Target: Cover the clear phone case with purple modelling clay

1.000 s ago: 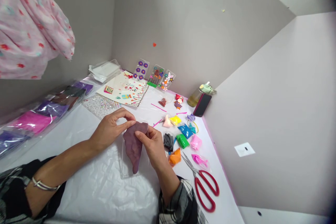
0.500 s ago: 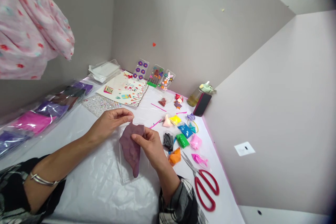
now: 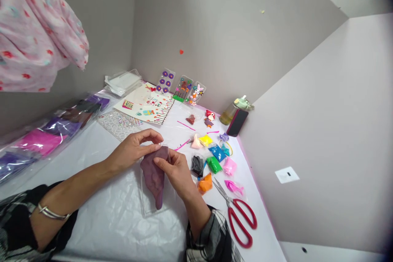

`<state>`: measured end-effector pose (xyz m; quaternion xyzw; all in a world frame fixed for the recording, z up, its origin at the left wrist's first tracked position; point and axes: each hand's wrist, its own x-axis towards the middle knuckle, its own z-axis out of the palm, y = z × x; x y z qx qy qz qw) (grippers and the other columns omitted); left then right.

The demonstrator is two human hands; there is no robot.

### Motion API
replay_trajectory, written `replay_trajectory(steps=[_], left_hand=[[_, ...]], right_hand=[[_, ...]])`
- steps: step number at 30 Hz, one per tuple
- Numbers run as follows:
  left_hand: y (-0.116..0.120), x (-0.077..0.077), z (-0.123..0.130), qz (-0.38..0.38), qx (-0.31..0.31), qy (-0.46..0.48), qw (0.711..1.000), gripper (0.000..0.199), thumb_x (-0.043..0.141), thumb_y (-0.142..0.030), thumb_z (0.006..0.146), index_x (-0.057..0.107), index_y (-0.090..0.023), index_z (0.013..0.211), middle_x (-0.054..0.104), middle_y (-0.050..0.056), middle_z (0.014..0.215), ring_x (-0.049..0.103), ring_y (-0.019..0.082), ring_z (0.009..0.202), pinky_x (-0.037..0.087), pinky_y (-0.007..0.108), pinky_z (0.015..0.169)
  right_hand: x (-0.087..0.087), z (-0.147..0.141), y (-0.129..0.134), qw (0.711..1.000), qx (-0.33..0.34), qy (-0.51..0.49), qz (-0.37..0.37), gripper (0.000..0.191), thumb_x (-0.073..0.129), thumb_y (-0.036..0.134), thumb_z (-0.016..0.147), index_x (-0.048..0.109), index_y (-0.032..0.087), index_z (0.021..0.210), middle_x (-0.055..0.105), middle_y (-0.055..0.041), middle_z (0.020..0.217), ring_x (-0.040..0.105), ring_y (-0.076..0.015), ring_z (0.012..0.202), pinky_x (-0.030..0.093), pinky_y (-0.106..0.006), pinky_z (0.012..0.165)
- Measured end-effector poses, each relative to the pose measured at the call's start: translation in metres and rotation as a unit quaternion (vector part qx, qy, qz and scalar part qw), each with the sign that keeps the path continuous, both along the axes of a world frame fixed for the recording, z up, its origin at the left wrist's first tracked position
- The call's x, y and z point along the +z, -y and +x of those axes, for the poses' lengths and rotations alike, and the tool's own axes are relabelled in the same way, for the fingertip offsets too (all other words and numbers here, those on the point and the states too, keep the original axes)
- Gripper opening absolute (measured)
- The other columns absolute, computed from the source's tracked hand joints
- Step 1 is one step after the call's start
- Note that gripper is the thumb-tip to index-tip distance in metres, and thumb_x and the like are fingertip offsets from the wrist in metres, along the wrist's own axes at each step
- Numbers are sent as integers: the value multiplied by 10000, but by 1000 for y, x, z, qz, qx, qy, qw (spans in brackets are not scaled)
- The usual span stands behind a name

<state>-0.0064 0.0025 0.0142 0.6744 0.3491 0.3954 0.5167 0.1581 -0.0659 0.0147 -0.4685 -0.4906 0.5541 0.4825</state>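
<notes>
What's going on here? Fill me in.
The person's left hand has its fingertips at the top edge of a flattened purple clay-like piece. The right hand holds the piece against a clear case, thumb on top. Red-handled scissors and small coloured packets lie to the right.
</notes>
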Motion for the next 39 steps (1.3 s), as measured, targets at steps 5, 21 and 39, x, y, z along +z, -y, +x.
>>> replay_trajectory(steps=[5, 21, 39], left_hand=[[1, -1, 0, -39, -32, 5, 999, 219, 695, -434, 855, 707, -224, 915, 716, 7, 887, 678, 217, 874, 527, 304, 792], [8, -12, 1, 353, 35, -90, 931, 291, 514, -177, 1017, 734, -165, 1208, 726, 109, 1158, 673, 225, 1102, 515, 323, 982], [6, -17, -5, 454, 45, -74, 887, 225, 543, -167, 1029, 730, -212, 1144, 747, 79, 1116, 706, 196, 1043, 536, 299, 937]], right_hand=[[0, 1, 0, 1000, -6, 6, 8, 201, 756, 355, 757, 657, 182, 730, 580, 27, 665, 473, -133, 612, 394, -260, 623], [-4, 6, -2, 998, -44, -44, 11, 191, 784, 331, 757, 679, 175, 725, 605, 32, 660, 490, -133, 632, 409, -259, 659], [-7, 5, -3, 996, -58, -69, 11, 171, 770, 301, 740, 677, 158, 740, 581, 30, 681, 458, -123, 641, 359, -253, 656]])
